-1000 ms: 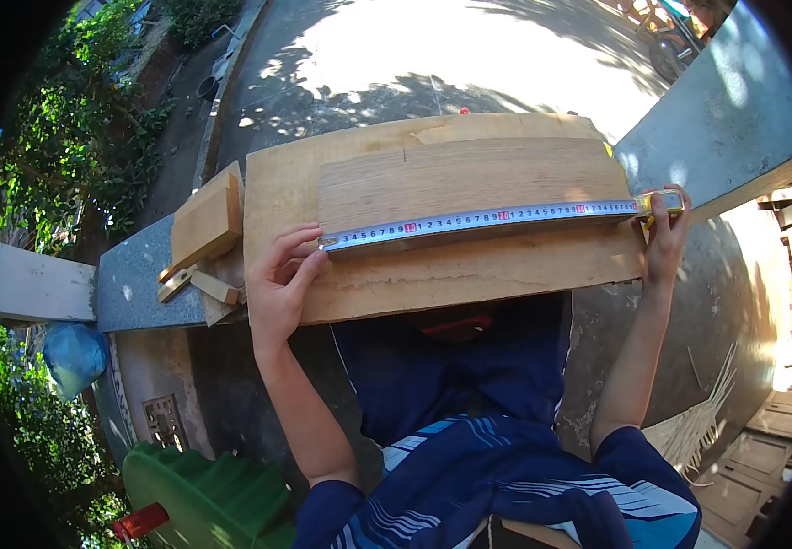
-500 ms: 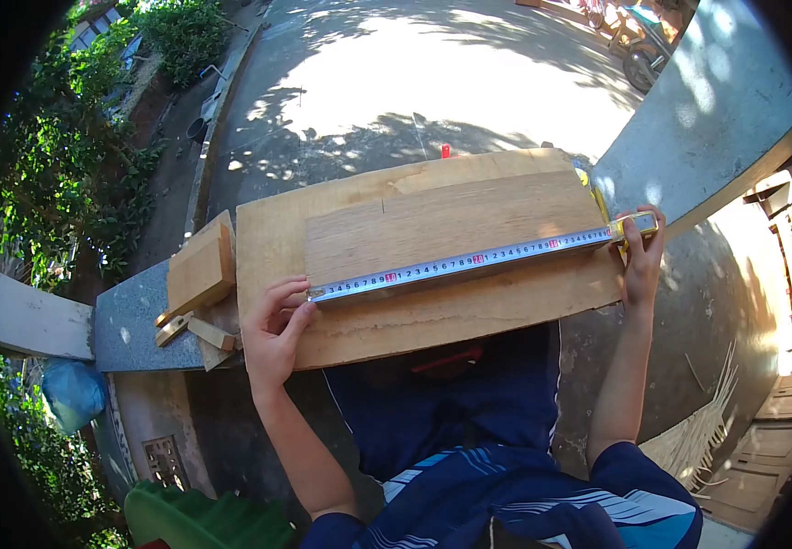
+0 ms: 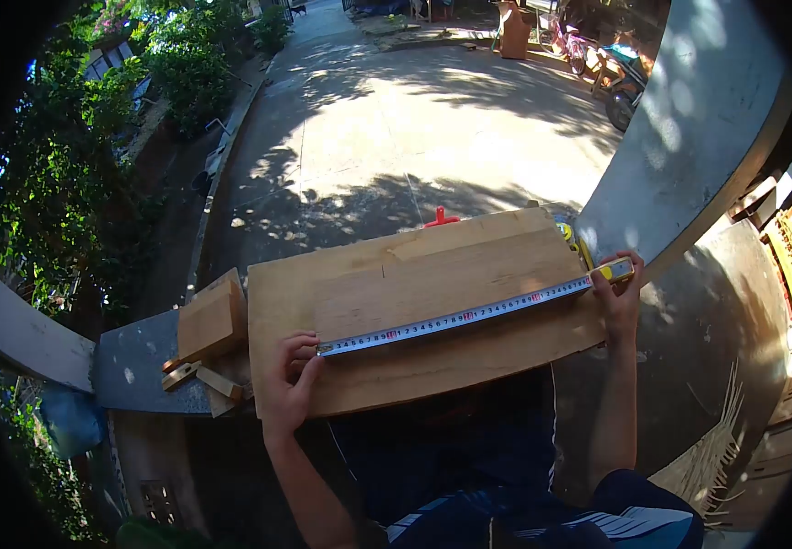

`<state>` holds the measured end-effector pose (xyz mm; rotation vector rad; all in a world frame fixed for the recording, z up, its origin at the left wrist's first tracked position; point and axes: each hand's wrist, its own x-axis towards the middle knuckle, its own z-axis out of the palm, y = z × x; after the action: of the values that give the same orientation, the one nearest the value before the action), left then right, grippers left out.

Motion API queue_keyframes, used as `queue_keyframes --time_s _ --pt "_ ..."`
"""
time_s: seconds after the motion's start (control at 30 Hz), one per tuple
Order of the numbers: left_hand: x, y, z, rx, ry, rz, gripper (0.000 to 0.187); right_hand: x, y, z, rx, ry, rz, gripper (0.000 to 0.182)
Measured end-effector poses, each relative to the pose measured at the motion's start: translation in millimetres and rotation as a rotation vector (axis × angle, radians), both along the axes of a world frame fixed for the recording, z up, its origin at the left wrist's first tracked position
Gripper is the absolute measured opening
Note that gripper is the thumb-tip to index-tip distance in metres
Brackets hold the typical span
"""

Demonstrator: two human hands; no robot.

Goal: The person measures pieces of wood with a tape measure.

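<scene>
A measuring tape (image 3: pixel 455 321) is pulled out along the near edge of a thin wooden board (image 3: pixel 460 273), which lies on a larger, thicker board (image 3: pixel 277 297). At the tape's left end, my left hand (image 3: pixel 290 377) has its thumb and fingers closed at the metal hook, by the thin board's near left corner. My right hand (image 3: pixel 621 302) grips the yellow tape case (image 3: pixel 615 269) just past the right end. A short dark pencil-like line crosses the thin board's far left part. The palm sides of both hands are hidden.
Wood blocks (image 3: pixel 210 318) and a small wooden tool (image 3: pixel 182 376) sit at the left on a grey stone ledge (image 3: pixel 135 375). A red clamp-like piece (image 3: pixel 441 217) shows at the far edge. Something yellow (image 3: pixel 583 252) stands by the right corner, near a concrete pillar (image 3: pixel 679 146).
The view has tilted up, so the boards and hands appear lower and more of the yard shows. Both hands keep their places at the tape's ends.
</scene>
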<state>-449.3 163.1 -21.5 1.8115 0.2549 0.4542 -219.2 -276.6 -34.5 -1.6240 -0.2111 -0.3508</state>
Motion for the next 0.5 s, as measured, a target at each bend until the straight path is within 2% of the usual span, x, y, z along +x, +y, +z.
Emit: queue_keyframes --time_s 0.1,0.3,0.5 --pt "-1 0 -1 0.045 0.031 -0.006 0.024 -1 0 -1 -0.019 -0.004 -0.029 0.060" --pt "-1 -5 5 0.152 -0.023 0.009 0.021 -2 -1 -1 0.034 0.035 -0.023 0.057" --pt "-2 -5 6 0.133 0.015 0.018 0.022 -1 -4 0 -0.008 0.032 -0.023 0.055"
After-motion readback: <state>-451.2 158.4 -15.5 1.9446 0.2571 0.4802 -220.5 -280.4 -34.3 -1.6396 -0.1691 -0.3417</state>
